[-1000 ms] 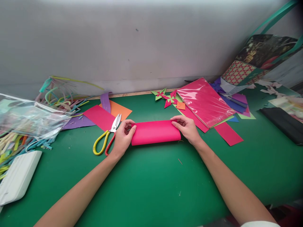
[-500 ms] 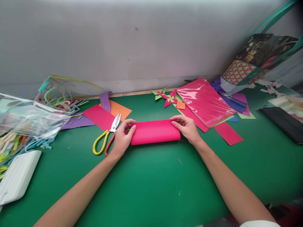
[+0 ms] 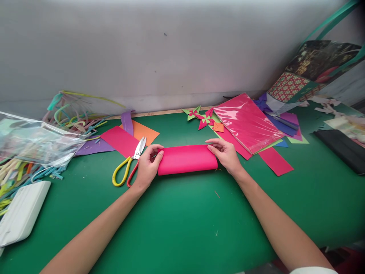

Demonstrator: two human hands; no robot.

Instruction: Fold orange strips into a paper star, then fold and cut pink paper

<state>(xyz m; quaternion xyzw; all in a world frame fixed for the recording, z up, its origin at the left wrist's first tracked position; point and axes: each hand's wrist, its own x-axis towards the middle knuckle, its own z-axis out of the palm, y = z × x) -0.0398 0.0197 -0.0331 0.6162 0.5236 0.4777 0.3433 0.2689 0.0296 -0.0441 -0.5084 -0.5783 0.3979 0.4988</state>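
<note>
A bent-over sheet of pink paper (image 3: 187, 160) lies in the middle of the green table, its near edge a rounded fold. My left hand (image 3: 148, 163) pinches its left end at the upper corner, thumb on top. At the upper right corner, my right hand (image 3: 224, 153) holds the paper between thumb and fingers. Scissors (image 3: 137, 150) with one yellow and one red handle lie just left of my left hand, blades partly apart and pointing away.
Pink (image 3: 121, 140) and orange paper (image 3: 143, 132) lie behind the scissors. Folded paper stars (image 3: 205, 119) and a wrapped pink pack (image 3: 248, 123) sit at the back right. Paper strips, a clear bag (image 3: 37, 140) and a white device (image 3: 24, 213) occupy the left; a black pouch (image 3: 340, 150) the right.
My right thumb and fingers have shifted very slightly on the paper's corner. Otherwise the hands and paper look nearly the same, and the view has moved a touch.
</note>
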